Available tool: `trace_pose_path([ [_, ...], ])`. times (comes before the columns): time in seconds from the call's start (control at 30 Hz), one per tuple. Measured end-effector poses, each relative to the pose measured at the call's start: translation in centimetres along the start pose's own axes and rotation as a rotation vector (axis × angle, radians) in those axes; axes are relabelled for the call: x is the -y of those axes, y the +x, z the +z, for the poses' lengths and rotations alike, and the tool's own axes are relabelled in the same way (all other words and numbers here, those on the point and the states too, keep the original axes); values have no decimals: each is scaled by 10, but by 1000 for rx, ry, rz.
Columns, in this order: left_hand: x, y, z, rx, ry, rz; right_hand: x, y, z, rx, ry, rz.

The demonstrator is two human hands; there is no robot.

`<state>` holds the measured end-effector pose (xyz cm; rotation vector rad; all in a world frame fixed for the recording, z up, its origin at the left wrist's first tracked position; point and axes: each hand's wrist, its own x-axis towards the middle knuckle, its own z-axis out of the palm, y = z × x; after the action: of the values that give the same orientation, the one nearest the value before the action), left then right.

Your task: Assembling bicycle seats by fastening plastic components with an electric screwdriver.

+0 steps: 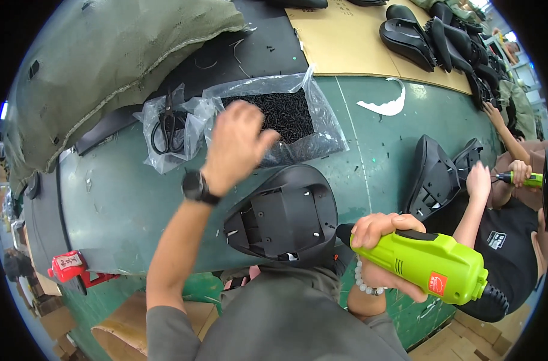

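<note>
My left hand (241, 135), with a black watch on the wrist, is over a clear plastic bag (331, 129) full of small black screws (289, 114). Its thumb stands apart from the fingers, and the fingertips are partly hidden. In my right hand (376, 240) is a lime-green electric screwdriver (433, 265), its black nose pointing left. The nose is close to the right rim of a black saddle-shaped plastic shell (286, 216). That shell lies hollow side up at the table's near edge, in front of my body, with small holes and posts inside.
Black-handled scissors (167, 129) lie on plastic left of the screws. A grey-green sack (117, 66) fills the far left. A white scrap (385, 105) lies beyond. At right, a co-worker holds another green screwdriver (524, 178) near black shells (433, 174). Saddles (409, 42) lie on cardboard.
</note>
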<state>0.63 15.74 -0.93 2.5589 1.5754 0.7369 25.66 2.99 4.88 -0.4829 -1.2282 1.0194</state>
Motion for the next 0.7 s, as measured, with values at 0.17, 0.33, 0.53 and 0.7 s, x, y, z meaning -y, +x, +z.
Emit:
trace_pose_path([
  [0.17,55,3,23,-13,245,-123,0,-14,2,-119,-6,106],
  [0.33,56,1,20,-104,175,-100,-9,-15,-3,-75,64,112],
  [0.53,-23,-10,-15,-220,-228,150,-23,-22,-14,90,50,62],
  [0.7,-90,-73,-11,66,-350,274,-19,-15,-1,128,-24,112],
])
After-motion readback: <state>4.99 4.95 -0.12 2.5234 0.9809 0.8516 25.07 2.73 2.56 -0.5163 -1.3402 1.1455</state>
